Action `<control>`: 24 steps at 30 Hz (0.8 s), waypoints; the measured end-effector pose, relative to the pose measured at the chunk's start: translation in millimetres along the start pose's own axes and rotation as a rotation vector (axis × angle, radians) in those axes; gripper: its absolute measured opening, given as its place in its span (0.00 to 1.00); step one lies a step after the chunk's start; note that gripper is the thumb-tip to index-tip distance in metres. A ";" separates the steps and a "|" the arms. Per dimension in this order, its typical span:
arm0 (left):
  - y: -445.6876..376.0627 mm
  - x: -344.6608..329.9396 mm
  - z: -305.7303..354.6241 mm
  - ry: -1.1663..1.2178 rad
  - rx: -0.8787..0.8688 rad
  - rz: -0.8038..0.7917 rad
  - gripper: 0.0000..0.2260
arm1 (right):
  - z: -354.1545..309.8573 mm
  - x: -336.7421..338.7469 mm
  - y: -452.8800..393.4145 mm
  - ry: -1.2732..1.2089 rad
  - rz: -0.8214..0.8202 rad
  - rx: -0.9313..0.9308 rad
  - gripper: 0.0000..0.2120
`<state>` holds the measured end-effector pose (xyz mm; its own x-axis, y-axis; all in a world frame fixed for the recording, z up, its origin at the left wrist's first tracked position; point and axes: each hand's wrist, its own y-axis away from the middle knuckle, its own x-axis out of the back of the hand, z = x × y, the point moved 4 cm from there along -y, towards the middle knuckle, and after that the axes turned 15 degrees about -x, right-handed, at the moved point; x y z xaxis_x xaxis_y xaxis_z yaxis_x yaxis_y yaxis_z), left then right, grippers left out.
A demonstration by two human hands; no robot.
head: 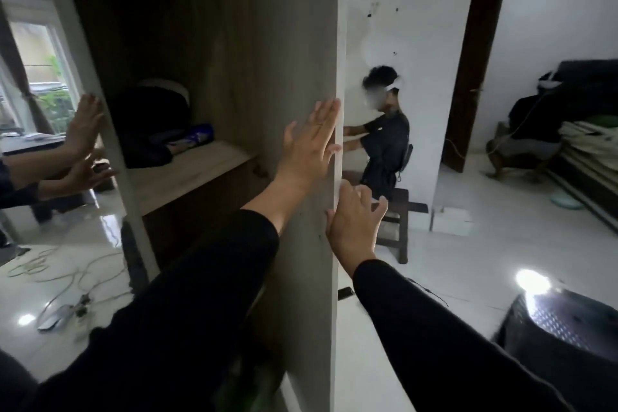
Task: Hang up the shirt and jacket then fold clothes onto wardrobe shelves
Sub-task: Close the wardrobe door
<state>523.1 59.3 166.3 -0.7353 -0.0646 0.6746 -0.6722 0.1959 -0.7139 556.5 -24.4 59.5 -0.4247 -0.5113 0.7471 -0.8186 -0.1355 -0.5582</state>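
We see the wardrobe door (294, 110) at frame centre with our left hand (309, 144) pressed flat against it, our right hand (354, 227) with spread fingers touching its edge lower down, dark folded clothes (150, 124) on the shelf (187, 170) centre-left.

Head camera looks forward and down, close to the wardrobe door (301, 77).

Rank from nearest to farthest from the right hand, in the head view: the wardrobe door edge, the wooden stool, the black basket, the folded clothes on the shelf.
From the right hand:
1. Wardrobe door edge, touching its fingers, just left.
2. Wooden stool, just right, behind it.
3. Folded clothes, far left on the shelf.
4. Black basket, lower right; nearly level with the clothes, so those two are hard to separate.
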 end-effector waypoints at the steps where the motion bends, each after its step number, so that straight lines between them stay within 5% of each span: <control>1: -9.1 -5.9 4.0 0.000 -0.005 -0.016 0.30 | 7.4 -1.5 -7.2 -0.006 -0.016 -0.027 0.19; 12: -109.1 -97.7 32.3 -0.055 -0.038 -0.085 0.32 | 94.7 -35.4 -119.4 0.063 -0.079 -0.094 0.16; 18: -158.9 -145.9 27.1 -0.073 -0.031 -0.120 0.30 | 128.8 -54.1 -170.1 -0.144 -0.103 -0.021 0.37; 24: -189.7 -190.3 19.6 -0.039 0.017 -0.167 0.29 | 151.8 -81.6 -209.7 -0.141 -0.190 0.100 0.44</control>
<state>788.8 15.2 169.6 -0.6156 -0.1325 0.7768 -0.7866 0.1632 -0.5955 821.5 -83.1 60.9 -0.2032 -0.5806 0.7884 -0.8331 -0.3206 -0.4508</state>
